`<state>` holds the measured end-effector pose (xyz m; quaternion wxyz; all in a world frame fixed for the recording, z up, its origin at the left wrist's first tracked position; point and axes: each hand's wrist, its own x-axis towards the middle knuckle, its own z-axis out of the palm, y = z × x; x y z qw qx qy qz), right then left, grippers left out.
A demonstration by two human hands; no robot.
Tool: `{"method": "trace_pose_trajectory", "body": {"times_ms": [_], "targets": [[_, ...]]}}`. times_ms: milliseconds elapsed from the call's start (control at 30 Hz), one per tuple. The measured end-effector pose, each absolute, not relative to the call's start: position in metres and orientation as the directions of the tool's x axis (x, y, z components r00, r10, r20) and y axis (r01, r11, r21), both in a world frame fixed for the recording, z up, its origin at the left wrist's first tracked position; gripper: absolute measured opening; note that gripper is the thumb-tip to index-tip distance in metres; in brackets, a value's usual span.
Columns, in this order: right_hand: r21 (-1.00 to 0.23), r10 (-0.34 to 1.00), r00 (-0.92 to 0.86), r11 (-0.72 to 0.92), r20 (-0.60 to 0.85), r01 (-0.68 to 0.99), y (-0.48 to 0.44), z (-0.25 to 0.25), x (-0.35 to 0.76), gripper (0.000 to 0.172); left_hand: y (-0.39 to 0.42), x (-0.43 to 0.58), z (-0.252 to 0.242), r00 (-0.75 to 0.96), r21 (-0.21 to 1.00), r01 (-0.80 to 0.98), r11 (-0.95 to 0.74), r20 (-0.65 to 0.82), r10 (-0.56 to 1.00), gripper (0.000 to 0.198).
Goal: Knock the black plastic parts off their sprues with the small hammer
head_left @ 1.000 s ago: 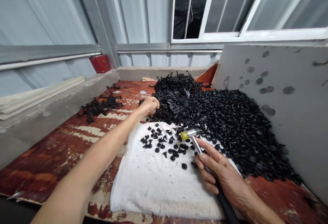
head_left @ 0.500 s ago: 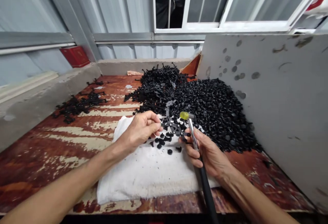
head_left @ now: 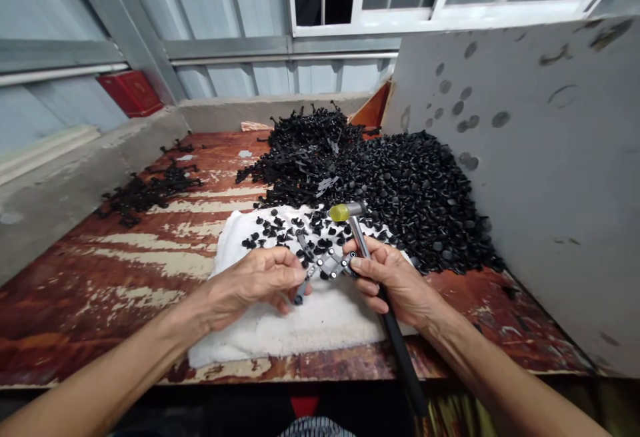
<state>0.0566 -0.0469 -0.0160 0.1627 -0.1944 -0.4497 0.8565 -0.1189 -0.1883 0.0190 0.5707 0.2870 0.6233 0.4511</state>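
Note:
My left hand (head_left: pixel 253 280) pinches one end of a black plastic sprue (head_left: pixel 324 262) of small round parts over a white towel (head_left: pixel 300 320). My right hand (head_left: pixel 393 280) grips a small hammer (head_left: pixel 370 270) with a yellow-tipped metal head and black handle, and its fingertips touch the sprue's other end. Several loose black caps (head_left: pixel 280 230) lie on the towel's far half.
A large heap of black caps (head_left: pixel 425 190) and tangled sprues (head_left: pixel 310 147) lies behind the towel against a grey board (head_left: pixel 540 157). A smaller pile of black scraps (head_left: pixel 145 187) sits at the left on the worn red table (head_left: pixel 100 277). A red box (head_left: pixel 131 92) stands on the ledge.
My left hand drew a sprue from the far heap and brought it back over the towel. My right hand, holding the hammer, moved in to meet it. The view tilted down.

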Motion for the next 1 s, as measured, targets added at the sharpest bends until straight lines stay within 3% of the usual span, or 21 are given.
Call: {"method": "trace_pose_trajectory", "body": {"times_ms": [133,300,500,800,1000], "targets": [[-0.828,0.399,-0.894,-0.557,-0.207,-0.057,-0.050,-0.016,0.056,0.040,-0.180,-0.106,0.019,-0.040,0.830,-0.309,0.463,-0.498,0.866,0.047],[-0.834,0.366,-0.903,-0.552,-0.227,-0.014,-0.053,-0.018,0.055,0.040,-0.177,-0.080,0.012,-0.204,0.818,-0.413,0.399,-0.510,0.835,0.052],[-0.841,0.366,-0.903,-0.540,-0.223,-0.011,-0.052,-0.018,0.055,0.040,-0.182,-0.084,0.014,-0.357,0.855,-0.401,0.330,-0.477,0.803,0.046],[-0.867,0.365,-0.903,-0.498,-0.228,0.017,-0.054,-0.020,0.055,0.041,-0.186,-0.074,0.009,-0.328,0.915,-0.243,0.321,-0.389,0.861,0.032],[-0.870,0.328,-0.910,-0.488,-0.254,0.067,-0.056,-0.020,0.055,0.037,-0.183,-0.069,0.015,-0.323,0.879,-0.318,0.355,-0.453,0.831,0.027]]}}
